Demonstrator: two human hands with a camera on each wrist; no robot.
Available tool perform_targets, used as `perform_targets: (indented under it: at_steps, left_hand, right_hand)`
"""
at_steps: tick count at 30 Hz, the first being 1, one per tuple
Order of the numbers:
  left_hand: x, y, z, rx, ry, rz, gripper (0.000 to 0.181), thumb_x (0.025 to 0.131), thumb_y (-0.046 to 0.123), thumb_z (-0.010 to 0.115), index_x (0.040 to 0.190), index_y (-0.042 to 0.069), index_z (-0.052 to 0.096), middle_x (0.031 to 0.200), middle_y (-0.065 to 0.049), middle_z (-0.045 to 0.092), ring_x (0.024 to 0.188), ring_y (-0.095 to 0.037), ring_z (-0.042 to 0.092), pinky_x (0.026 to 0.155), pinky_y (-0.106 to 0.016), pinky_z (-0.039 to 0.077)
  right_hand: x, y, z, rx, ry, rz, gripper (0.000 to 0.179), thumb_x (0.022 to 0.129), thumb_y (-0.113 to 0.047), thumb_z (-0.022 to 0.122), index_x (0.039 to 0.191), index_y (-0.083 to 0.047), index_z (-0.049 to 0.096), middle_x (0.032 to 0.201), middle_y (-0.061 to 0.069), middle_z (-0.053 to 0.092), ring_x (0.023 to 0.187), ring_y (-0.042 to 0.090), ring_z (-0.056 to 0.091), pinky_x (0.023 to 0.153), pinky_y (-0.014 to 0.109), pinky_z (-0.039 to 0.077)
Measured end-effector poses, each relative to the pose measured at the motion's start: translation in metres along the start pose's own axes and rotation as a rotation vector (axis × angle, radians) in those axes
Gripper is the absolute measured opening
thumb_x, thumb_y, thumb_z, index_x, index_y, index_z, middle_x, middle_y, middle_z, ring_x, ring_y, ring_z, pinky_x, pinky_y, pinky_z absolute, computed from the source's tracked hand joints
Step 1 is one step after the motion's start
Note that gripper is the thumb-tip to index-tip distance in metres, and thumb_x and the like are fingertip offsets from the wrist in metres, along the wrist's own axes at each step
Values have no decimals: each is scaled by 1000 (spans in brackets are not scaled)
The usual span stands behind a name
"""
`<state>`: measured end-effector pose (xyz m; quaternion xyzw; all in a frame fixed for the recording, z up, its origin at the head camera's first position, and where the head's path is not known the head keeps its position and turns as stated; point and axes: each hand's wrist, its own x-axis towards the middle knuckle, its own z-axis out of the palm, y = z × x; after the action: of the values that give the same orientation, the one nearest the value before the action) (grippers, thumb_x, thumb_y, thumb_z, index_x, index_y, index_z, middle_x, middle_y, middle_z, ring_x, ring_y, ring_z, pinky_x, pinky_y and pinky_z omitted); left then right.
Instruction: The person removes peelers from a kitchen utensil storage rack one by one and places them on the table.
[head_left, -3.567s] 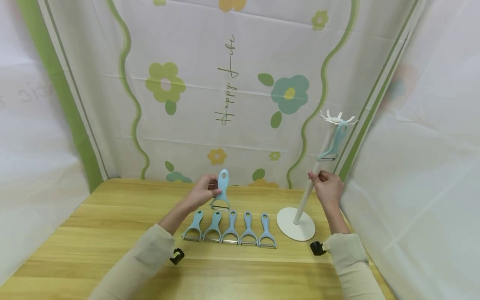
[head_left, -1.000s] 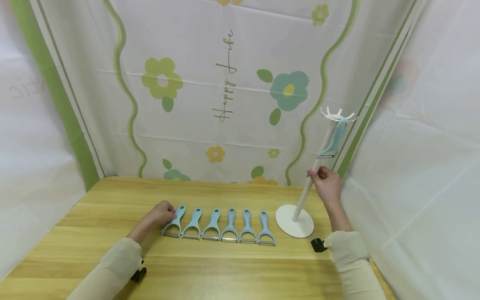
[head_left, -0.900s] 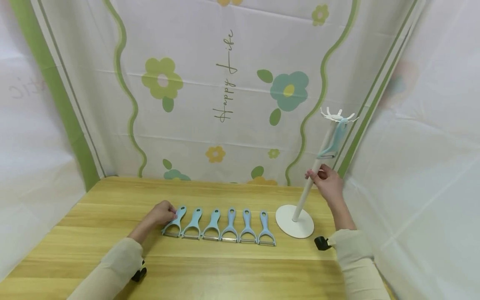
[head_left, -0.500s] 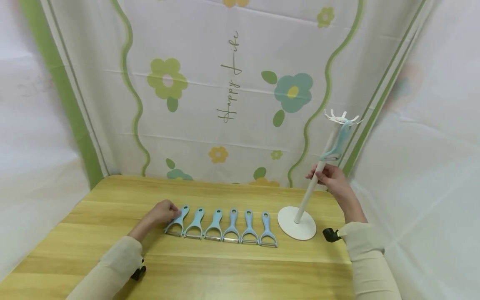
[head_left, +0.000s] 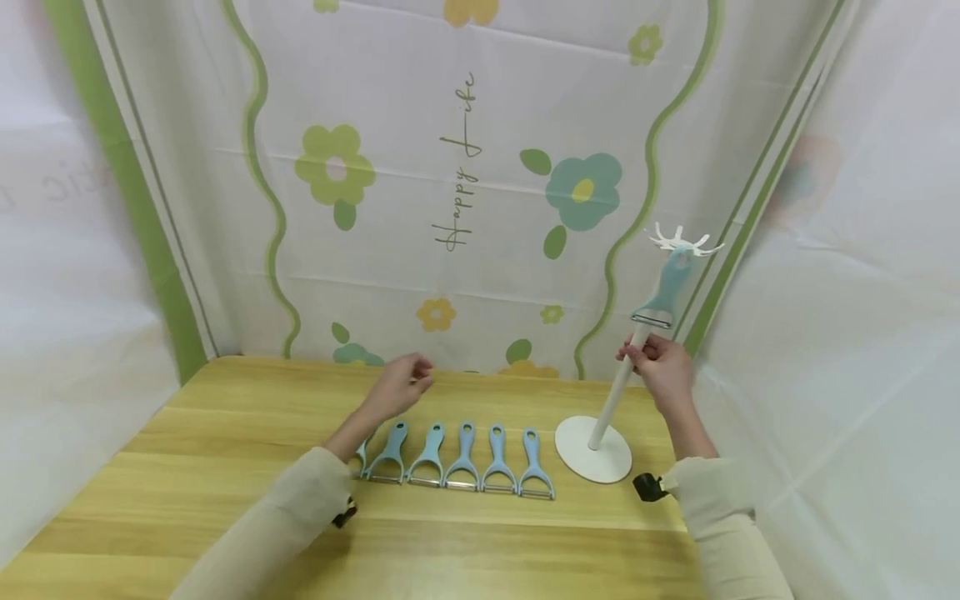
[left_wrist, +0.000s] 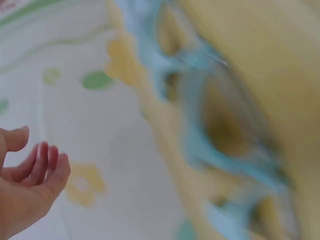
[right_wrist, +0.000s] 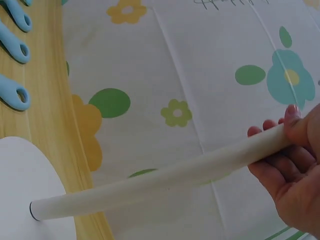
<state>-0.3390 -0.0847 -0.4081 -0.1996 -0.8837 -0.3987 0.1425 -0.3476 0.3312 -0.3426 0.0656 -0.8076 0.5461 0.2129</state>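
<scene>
My left hand (head_left: 397, 387) hovers over the left part of a row of light-blue Y-shaped peelers (head_left: 466, 442) on the table. Its fingers are loosely bent, and in the left wrist view the thumb stands apart from them with nothing between. The leftmost peeler (head_left: 363, 454) is partly hidden behind my left wrist. On the right, my right hand (head_left: 667, 371) holds the pole (right_wrist: 165, 182) of a white stand between thumb and fingers. From the stand's ring of white hooks (head_left: 678, 242) hangs another peeler (head_left: 667, 287), blade end down, just above that hand.
The stand's round white base (head_left: 585, 458) rests on the wooden table (head_left: 465, 558), right of the row. A flowered cloth (head_left: 405, 200) hangs behind the table's far edge, with pale cloth (head_left: 847, 350) close to my right arm.
The peeler my left hand held earlier now lies at the row's left end. That hand has let go and moved right and up. The hung peeler has swung round with the stand's hooks.
</scene>
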Motion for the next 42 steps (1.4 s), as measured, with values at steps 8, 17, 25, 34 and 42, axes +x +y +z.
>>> perform_targets:
  at_steps: [8, 17, 25, 34, 42]
  left_hand:
    - [57, 98, 39, -100, -120, 158, 21, 97, 7, 63, 115, -3, 62, 107, -16, 70, 100, -25, 68, 85, -26, 59]
    - [114, 192, 59, -279, -154, 210, 38, 102, 19, 57, 135, 1, 55, 128, -13, 66, 120, -22, 63, 97, -21, 53]
    - [146, 243, 77, -357, -151, 218, 43, 101, 24, 59, 140, 7, 53, 133, -8, 65, 122, -17, 63, 92, -17, 52]
    - [157, 261, 86, -513, -193, 195, 31, 99, 12, 62, 127, -1, 63, 116, -16, 72, 97, -14, 68, 76, -13, 55]
    - [156, 268, 76, -608, -212, 150, 16, 98, 5, 61, 105, -6, 70, 94, -16, 73, 70, -4, 60, 68, -23, 59]
  right_hand:
    - [-9, -9, 19, -216, 261, 23, 18, 94, -12, 68, 101, 3, 74, 88, 18, 76, 60, -16, 57, 64, 2, 43]
    - [-9, -10, 23, -183, 289, -24, 13, 91, -7, 69, 97, 3, 74, 86, 22, 75, 62, -10, 62, 57, 4, 44]
    - [-5, -9, 20, -215, 276, -47, 11, 91, -5, 65, 93, 3, 73, 81, 21, 75, 58, -18, 55, 56, 6, 41]
    - [-7, -5, 19, -293, 276, -73, 14, 93, -10, 66, 94, 0, 75, 82, 19, 76, 58, -22, 50, 64, 5, 40]
    - [-6, -4, 18, -311, 275, -56, 16, 93, -13, 67, 97, 0, 75, 84, 18, 76, 60, -27, 46, 65, 9, 38]
